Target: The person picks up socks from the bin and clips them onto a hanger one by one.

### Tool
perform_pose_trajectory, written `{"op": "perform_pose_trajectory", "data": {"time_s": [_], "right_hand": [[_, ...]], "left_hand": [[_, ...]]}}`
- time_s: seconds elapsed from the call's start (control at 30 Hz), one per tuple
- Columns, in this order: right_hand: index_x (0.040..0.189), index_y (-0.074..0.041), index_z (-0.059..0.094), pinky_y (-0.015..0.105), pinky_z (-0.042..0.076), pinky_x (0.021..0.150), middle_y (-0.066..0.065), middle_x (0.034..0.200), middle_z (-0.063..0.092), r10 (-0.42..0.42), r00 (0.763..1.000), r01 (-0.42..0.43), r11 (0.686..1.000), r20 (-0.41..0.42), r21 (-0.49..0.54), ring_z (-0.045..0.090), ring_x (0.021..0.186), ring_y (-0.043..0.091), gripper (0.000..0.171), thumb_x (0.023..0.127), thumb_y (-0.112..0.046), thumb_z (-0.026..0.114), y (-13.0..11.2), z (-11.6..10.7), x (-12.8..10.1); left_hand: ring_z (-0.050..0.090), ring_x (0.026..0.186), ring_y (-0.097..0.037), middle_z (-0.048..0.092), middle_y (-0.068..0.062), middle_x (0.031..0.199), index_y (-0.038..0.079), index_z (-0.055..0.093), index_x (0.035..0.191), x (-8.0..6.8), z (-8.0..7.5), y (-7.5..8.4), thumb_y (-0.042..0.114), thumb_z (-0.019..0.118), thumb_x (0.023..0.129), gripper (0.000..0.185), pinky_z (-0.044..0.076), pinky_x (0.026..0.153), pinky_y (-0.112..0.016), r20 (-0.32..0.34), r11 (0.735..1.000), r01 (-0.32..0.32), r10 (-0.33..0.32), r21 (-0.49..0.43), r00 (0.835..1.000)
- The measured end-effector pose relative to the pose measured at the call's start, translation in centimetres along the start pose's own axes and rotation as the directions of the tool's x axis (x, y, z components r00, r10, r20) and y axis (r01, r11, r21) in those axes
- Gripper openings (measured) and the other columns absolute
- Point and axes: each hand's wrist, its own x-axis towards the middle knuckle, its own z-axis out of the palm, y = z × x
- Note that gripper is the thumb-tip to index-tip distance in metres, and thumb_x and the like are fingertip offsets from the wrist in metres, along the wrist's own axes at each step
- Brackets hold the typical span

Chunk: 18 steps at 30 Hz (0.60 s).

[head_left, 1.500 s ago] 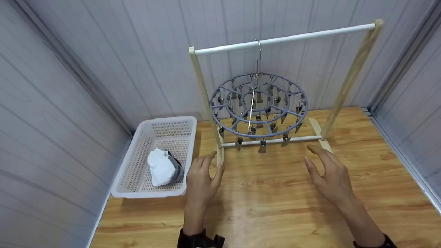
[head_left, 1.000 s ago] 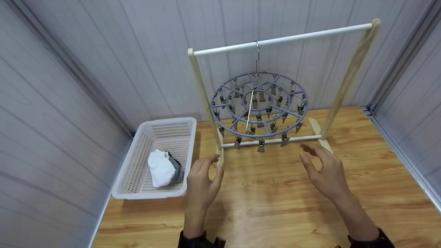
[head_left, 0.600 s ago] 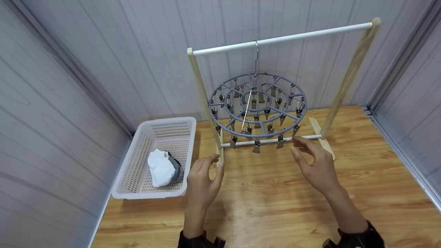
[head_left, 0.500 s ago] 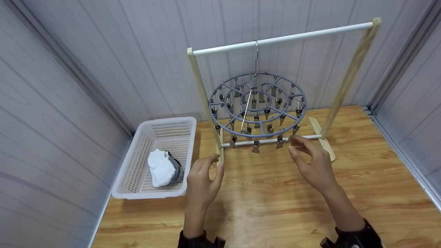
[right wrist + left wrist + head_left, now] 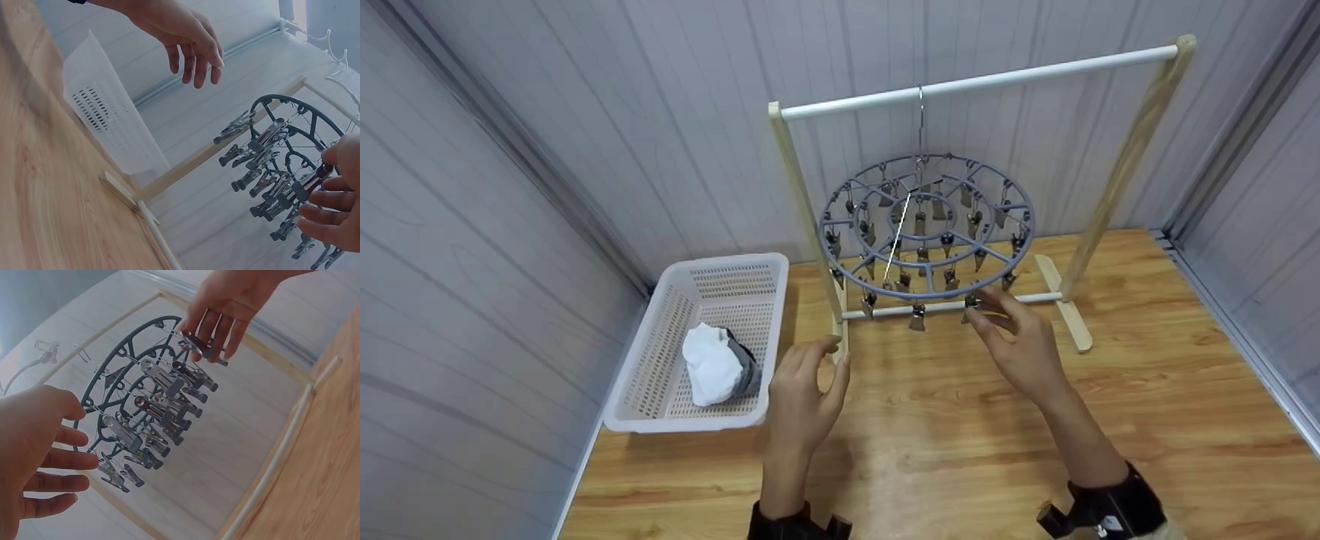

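Note:
A round grey-blue clip hanger (image 5: pixel 930 291) hangs by its hook from the rack's white rail. Many metal clips (image 5: pixel 917 321) dangle from its rings. At the hanger's front right, my right hand (image 5: pixel 1020 349) has thumb and forefinger on either side of one metal clip (image 5: pixel 315 179), seemingly pinching it. My left hand (image 5: pixel 799 397) hovers with spread, loosely bent fingers between basket and rack, holding nothing. In the left wrist view, my left hand (image 5: pixel 45 455) shows beside the hanger (image 5: pixel 95 385), apart from the clips.
A white perforated basket (image 5: pixel 780 330) stands on the left, holding a white and dark grey cloth bundle (image 5: pixel 712 366). The wooden rack (image 5: pixel 1132 165) has a low white crossbar (image 5: pixel 1039 298) and feet on the wood-grain tabletop (image 5: pixel 930 450). Panelled walls (image 5: pixel 547 187) enclose the table.
My right hand has moved left and forward from beside the rack to a clip on the hanger's front edge. The hanger has swung and turned slightly. My left hand has barely moved.

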Motion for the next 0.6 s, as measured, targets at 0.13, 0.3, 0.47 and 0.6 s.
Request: {"op": "perform_pose_trajectory", "data": {"time_s": [0.13, 0.3, 0.47, 0.6], "right_hand": [[0.139, -0.004, 0.066, 0.027, 0.054, 0.102, 0.011, 0.136, 0.067, 0.032, 0.999, -0.033, 0.999, 0.024, 0.02, 0.067, 0.119, 0.013, 0.037, 0.104, -0.015, 0.07, -0.05, 0.19, 0.18], [0.132, -0.007, 0.07, 0.025, 0.054, 0.102, 0.01, 0.127, 0.07, 0.048, 0.998, -0.049, 0.999, 0.041, 0.023, 0.069, 0.113, 0.014, 0.03, 0.104, -0.018, 0.07, -0.3, 0.36, 0.32], [0.131, -0.008, 0.071, 0.026, 0.054, 0.103, 0.008, 0.122, 0.072, 0.05, 0.997, -0.052, 0.999, 0.064, 0.017, 0.07, 0.112, 0.016, 0.029, 0.105, -0.021, 0.07, -0.24, 0.49, 0.41], [0.129, -0.005, 0.071, 0.029, 0.054, 0.103, 0.006, 0.123, 0.071, 0.059, 0.995, -0.061, 0.998, 0.075, 0.024, 0.069, 0.114, 0.016, 0.028, 0.105, -0.02, 0.069, -0.1, 0.56, 0.48]], "left_hand": [[0.07, 0.097, -0.021, 0.076, -0.003, 0.103, 0.009, 0.076, 0.115, 0.01, 0.01, 0.07, 0.02, 0.081, 0.095, 0.023, 0.059, 0.083, -0.039, 0.005, 1.0, -0.001, 0.0, 0.007, 1.0], [0.07, 0.096, -0.022, 0.075, -0.003, 0.102, 0.008, 0.075, 0.114, 0.08, 0.07, 0.19, 0.016, 0.083, 0.092, 0.024, 0.059, 0.083, -0.039, 0.016, 1.0, -0.008, 0.008, 0.019, 1.0], [0.07, 0.096, -0.022, 0.075, -0.003, 0.102, 0.008, 0.075, 0.115, 0.07, 0.07, 0.1, 0.017, 0.081, 0.094, 0.023, 0.059, 0.083, -0.039, 0.034, 1.0, -0.004, 0.003, 0.026, 0.999], [0.07, 0.096, -0.022, 0.075, -0.003, 0.102, 0.008, 0.075, 0.114, 0.03, 0.06, 0.05, 0.017, 0.081, 0.094, 0.023, 0.059, 0.083, -0.039, 0.046, 1.0, 0.001, -0.002, 0.031, 0.999]]}}
